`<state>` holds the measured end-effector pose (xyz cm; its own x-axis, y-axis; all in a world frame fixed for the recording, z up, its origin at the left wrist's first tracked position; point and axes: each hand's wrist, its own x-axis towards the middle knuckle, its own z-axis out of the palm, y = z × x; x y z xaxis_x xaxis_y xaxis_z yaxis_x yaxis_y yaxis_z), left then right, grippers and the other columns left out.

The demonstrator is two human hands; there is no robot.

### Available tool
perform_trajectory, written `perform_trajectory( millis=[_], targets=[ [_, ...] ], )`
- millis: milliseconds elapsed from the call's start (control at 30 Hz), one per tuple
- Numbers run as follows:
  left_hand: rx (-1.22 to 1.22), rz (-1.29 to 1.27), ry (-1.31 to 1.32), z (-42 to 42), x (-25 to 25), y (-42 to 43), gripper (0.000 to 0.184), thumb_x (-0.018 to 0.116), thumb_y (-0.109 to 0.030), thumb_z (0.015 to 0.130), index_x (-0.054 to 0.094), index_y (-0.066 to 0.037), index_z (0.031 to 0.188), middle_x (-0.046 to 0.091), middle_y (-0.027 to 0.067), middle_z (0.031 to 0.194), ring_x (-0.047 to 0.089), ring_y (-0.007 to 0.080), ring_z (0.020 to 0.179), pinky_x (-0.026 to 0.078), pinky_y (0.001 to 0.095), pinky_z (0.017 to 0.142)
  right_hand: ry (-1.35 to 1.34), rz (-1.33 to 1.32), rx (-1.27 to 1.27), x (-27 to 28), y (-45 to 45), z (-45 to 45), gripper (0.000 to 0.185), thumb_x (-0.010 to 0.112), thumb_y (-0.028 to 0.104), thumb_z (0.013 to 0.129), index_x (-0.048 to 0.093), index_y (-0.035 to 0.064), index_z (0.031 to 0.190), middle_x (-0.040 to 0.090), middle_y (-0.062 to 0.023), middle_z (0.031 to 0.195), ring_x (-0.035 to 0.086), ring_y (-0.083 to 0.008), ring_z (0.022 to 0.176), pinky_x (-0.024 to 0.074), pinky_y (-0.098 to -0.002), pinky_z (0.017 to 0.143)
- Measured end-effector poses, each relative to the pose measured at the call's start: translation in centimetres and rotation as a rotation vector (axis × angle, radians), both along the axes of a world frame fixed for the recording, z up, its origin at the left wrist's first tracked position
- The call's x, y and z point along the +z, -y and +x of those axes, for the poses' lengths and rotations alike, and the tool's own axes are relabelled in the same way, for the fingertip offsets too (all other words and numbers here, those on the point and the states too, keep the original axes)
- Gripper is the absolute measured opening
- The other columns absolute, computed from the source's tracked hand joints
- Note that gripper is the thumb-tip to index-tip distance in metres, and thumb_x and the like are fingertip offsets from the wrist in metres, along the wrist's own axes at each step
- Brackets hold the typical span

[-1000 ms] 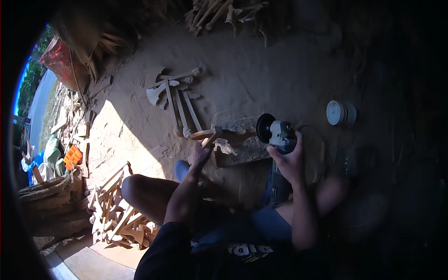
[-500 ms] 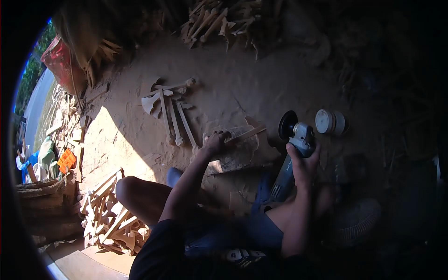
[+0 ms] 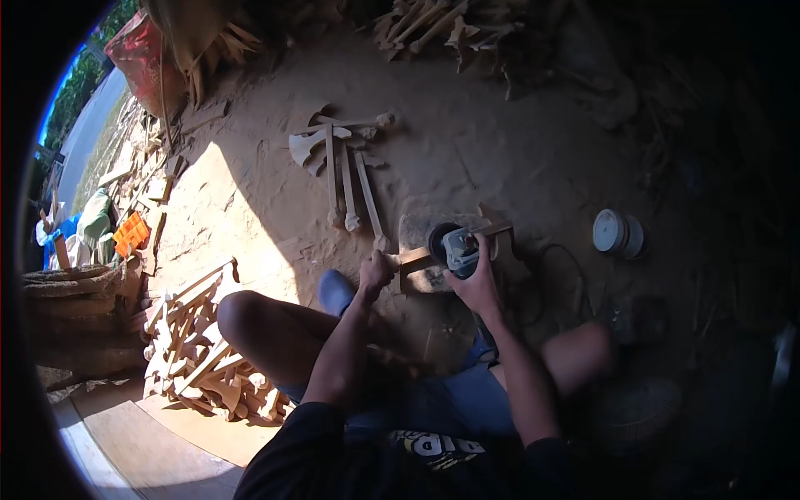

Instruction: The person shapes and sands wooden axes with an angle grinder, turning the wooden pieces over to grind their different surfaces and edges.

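Note:
My left hand (image 3: 377,272) is closed around the near end of an axe-shaped wooden piece (image 3: 416,259), which slants up to the right over a low block (image 3: 417,223). My right hand (image 3: 478,288) grips the head of an angle grinder (image 3: 461,250), its body running down toward my lap. The grinder's round black disc (image 3: 439,242) is over the middle of the wooden piece; whether they touch I cannot tell. Just beyond my left hand lie several similar axe-shaped pieces (image 3: 332,171) on the dusty ground.
A heap of carved wooden pieces (image 3: 196,358) lies beside my left knee. More pieces (image 3: 437,25) are piled at the far side. A white round container (image 3: 610,231) stands to the right, and a dark cord (image 3: 575,260) curves along the ground. Sunlight falls at left.
The grinder in my right hand has moved left, from beside the wooden piece to over it. My left hand now holds the piece nearer its end. The whole view has shifted slightly.

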<state>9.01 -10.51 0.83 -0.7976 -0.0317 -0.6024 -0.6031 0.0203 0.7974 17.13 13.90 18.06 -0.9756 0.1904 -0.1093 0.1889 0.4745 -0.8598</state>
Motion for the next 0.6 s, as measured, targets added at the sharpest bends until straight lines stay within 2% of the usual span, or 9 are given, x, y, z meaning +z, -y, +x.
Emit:
perform_trajectory(
  millis=[67, 133, 167, 267, 467, 600],
  targets=[
    [-0.02, -0.048, 0.039, 0.3, 1.2, -0.2, 0.063, 0.039, -0.048, 0.102, 0.068, 0.004, 0.081, 0.065, 0.0135, 0.066, 0.06, 0.0216, 0.051, 0.046, 0.037, 0.049, 0.079, 0.128, 0.077, -1.9, 1.0, -0.6, 0.103, 0.084, 0.022, 0.077, 0.025, 0.0094, 0.16, 0.053, -0.0278, 0.146, 0.056, -0.0412, 0.133, 0.0463, -0.0485, 0.109],
    [-0.004, -0.091, 0.07, 0.7, 0.9, -0.3, 0.065, 0.039, -0.05, 0.101, 0.07, 0.004, 0.082, 0.065, 0.0133, 0.065, 0.06, 0.0217, 0.05, 0.046, 0.0372, 0.049, 0.195, 0.235, 0.157, -0.7, 2.4, -1.2, 0.102, 0.083, 0.027, 0.078, 0.025, 0.0123, 0.161, 0.057, -0.0312, 0.141, 0.06, -0.0464, 0.127, 0.0491, -0.0514, 0.105],
    [0.003, 0.017, 0.048, 0.5, -0.2, 0.0, 0.064, 0.04, -0.05, 0.099, 0.071, 0.005, 0.083, 0.066, 0.0144, 0.067, 0.061, 0.0227, 0.052, 0.047, 0.0381, 0.049, 0.13, 0.37, 0.171, 0.1, 3.1, -1.2, 0.1, 0.081, 0.034, 0.081, 0.027, 0.0122, 0.162, 0.071, -0.0334, 0.105, 0.069, -0.0523, 0.096, 0.0574, -0.0566, 0.084],
    [-0.021, -0.001, 0.06, 0.5, 1.1, 0.0, 0.062, 0.041, -0.047, 0.099, 0.072, 0.005, 0.086, 0.069, 0.0161, 0.071, 0.065, 0.024, 0.055, 0.049, 0.0388, 0.051, 0.277, 0.392, 0.221, 1.1, 4.4, -2.2, 0.101, 0.082, 0.035, 0.081, 0.026, 0.011, 0.162, 0.071, -0.0344, 0.101, 0.069, -0.0533, 0.093, 0.0569, -0.058, 0.082],
    [-0.006, -0.05, 0.112, 0.1, -0.3, -0.1, 0.062, 0.044, -0.047, 0.097, 0.074, 0.006, 0.088, 0.073, 0.0185, 0.078, 0.071, 0.0266, 0.064, 0.055, 0.0394, 0.059, 0.24, 0.419, 0.238, -1.0, 4.9, -2.7, 0.105, 0.082, 0.035, 0.081, 0.023, 0.0103, 0.163, 0.071, -0.0336, 0.099, 0.069, -0.0525, 0.092, 0.0568, -0.0582, 0.081],
    [0.014, -0.117, 0.104, 0.3, 1.5, -0.4, 0.062, 0.045, -0.047, 0.096, 0.074, 0.007, 0.086, 0.074, 0.018, 0.077, 0.072, 0.027, 0.065, 0.056, 0.0405, 0.062, 0.271, 0.397, 0.254, -0.9, 5.1, -2.5, 0.106, 0.081, 0.037, 0.081, 0.021, 0.012, 0.164, 0.07, -0.0343, 0.1, 0.069, -0.0528, 0.093, 0.0569, -0.0587, 0.081]
  ],
)
